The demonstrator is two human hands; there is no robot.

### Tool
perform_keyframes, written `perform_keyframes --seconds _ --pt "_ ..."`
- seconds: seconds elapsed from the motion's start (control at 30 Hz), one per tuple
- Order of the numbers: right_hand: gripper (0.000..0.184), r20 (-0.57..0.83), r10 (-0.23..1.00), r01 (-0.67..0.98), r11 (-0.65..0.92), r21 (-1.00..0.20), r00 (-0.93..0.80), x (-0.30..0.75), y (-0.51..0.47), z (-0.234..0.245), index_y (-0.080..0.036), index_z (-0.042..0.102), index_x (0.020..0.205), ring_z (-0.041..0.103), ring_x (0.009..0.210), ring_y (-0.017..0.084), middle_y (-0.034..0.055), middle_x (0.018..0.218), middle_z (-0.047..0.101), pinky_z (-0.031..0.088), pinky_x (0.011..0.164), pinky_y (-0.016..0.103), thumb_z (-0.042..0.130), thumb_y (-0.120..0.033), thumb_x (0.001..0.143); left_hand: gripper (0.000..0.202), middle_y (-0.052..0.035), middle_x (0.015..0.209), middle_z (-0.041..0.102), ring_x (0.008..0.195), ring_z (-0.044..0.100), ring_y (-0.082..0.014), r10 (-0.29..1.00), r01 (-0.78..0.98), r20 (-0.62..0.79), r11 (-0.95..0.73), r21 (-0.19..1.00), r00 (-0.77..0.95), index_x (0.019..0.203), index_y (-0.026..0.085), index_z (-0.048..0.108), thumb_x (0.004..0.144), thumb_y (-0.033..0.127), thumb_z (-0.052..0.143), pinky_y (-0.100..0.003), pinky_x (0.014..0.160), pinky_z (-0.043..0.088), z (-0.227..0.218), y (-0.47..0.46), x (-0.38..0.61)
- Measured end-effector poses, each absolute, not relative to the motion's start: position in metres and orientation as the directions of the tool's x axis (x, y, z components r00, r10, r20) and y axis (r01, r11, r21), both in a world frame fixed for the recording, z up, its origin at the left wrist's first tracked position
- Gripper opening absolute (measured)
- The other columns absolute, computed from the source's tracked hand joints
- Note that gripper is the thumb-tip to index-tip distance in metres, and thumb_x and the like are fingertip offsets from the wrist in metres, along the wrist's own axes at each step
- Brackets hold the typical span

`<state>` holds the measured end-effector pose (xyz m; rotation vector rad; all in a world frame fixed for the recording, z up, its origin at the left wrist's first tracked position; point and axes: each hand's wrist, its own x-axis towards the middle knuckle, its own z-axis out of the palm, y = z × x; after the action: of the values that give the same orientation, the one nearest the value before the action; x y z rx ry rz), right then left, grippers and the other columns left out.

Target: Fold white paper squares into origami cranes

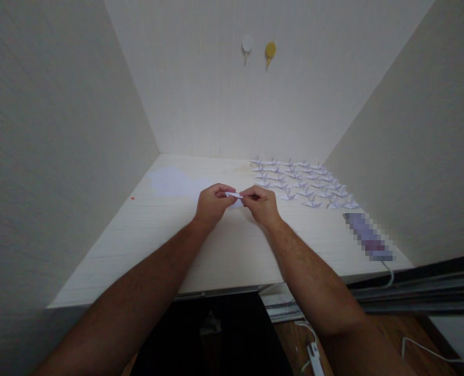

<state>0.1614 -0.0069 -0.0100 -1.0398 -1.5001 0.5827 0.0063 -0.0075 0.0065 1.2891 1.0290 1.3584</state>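
A small piece of folded white paper (pixel 234 195) is held between my two hands, just above the middle of the white table. My left hand (pixel 215 201) pinches its left end between thumb and fingers. On the opposite end, my right hand (pixel 260 202) grips it the same way, fingers closed. Right behind my right hand, several white folded paper cranes (pixel 288 195) stand in rows. Loose white paper sheets (pixel 171 181) lie to the left of my left hand, toward the back. The fingers partly hide the folded paper, so its exact shape is unclear.
Walls close in the white table (pixel 138 250) at the back and both sides. A blurred-out flat device (pixel 368 237) with a cable lies at the right edge. Two hooks, one white (pixel 247 44) and one yellow (pixel 270 50), hang on the back wall. A power strip (pixel 314 357) is on the floor.
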Motion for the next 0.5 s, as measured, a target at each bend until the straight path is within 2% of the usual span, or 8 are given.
perform_keyframes --seconds 0.3,0.5 --pt "0.012 0.658 0.752 0.410 0.611 -0.677 -0.036 0.164 -0.010 -0.004 -0.021 0.073 0.075 0.061 0.063 0.013 0.0005 0.069 0.069 0.047 0.061 0.025 0.062 -0.018 0.074 0.021 0.0029 0.055 0.059 0.049 0.050 -0.0081 0.992 -0.179 0.126 -0.125 0.976 -0.007 0.077 0.015 0.071 0.058 0.020 0.076 -0.021 0.049 0.038 0.004 -0.005 0.007" --pt "0.014 0.657 0.746 0.487 0.616 -0.619 -0.109 0.163 -0.015 0.002 -0.023 0.072 0.074 0.062 0.069 0.015 0.0016 0.075 0.070 0.048 0.067 0.027 0.059 -0.018 0.076 0.021 0.0004 0.058 0.063 0.052 0.055 -0.0101 0.999 -0.256 0.036 -0.039 0.966 -0.016 0.074 0.014 0.070 0.054 0.016 0.074 -0.024 0.052 0.042 0.007 -0.007 0.008"
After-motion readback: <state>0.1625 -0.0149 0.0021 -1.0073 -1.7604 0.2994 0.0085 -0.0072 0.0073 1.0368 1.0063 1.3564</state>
